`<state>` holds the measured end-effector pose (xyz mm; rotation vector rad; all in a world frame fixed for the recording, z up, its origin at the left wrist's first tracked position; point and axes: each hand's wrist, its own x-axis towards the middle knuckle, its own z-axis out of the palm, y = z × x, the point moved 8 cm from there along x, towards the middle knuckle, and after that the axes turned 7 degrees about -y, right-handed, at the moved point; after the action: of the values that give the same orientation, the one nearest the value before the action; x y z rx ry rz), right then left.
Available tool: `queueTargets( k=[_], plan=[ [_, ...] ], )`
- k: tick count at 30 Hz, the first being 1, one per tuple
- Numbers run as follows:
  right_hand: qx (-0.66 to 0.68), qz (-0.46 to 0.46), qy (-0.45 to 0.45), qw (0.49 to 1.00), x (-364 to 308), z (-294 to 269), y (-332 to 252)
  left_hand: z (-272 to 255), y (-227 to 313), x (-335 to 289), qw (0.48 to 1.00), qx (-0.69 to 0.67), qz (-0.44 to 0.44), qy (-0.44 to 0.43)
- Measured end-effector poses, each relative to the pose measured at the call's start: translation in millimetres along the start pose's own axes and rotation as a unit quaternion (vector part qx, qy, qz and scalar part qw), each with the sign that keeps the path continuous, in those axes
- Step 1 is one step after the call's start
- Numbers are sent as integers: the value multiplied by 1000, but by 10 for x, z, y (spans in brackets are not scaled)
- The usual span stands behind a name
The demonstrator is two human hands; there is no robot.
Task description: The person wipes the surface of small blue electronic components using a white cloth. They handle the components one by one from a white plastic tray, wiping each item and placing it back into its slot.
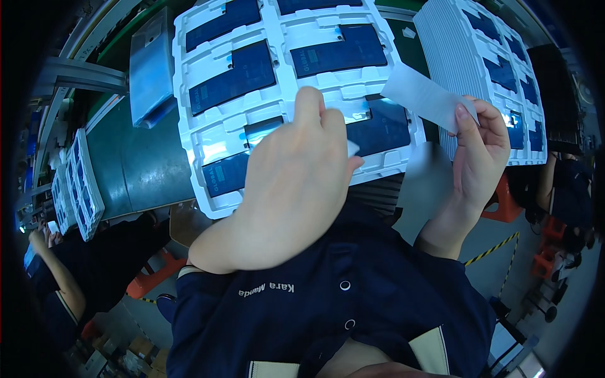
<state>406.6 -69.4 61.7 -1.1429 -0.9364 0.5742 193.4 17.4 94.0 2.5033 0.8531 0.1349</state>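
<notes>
My left hand (296, 176) is over the lower middle of a white plastic tray (283, 75), fingers curled and pointing away from me. The corner of a small white piece (353, 149) shows between its thumb and fingers; the rest of it is hidden. Flat, dark-blue, L-shaped battery packs (236, 79) lie in the tray's pockets, and my hand covers part of the near row. To the right, my right hand (482, 142) pinches one end of a white paper strip (419, 94). The strip's other end reaches over the tray's right edge.
A tall stack of similar trays (454, 69) stands at the right. A clear plastic bag (151, 75) lies left of the tray on the green tabletop (138, 167). More trays (82, 183) stand at far left. Co-workers sit on both sides, with red stools (504, 201) nearby.
</notes>
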Motion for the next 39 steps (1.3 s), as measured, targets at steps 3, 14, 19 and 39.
queueTargets(
  k=[3, 14, 19, 39],
  plan=[
    [30, -8, 10, 999, 69, 29, 33, 3, -7, 7, 998, -43, 42, 0],
    [-143, 108, -163, 970, -12, 688, 134, -8, 275, -441, 980, -34, 149, -128],
    [-196, 95, -183, 959, -4, 707, 115, 95, 128, -361, 987, -23, 117, -110],
    [-288, -116, 192, 931, -378, -436, -629, -96, -208, 256, 971, -182, 148, -58]
  ],
)
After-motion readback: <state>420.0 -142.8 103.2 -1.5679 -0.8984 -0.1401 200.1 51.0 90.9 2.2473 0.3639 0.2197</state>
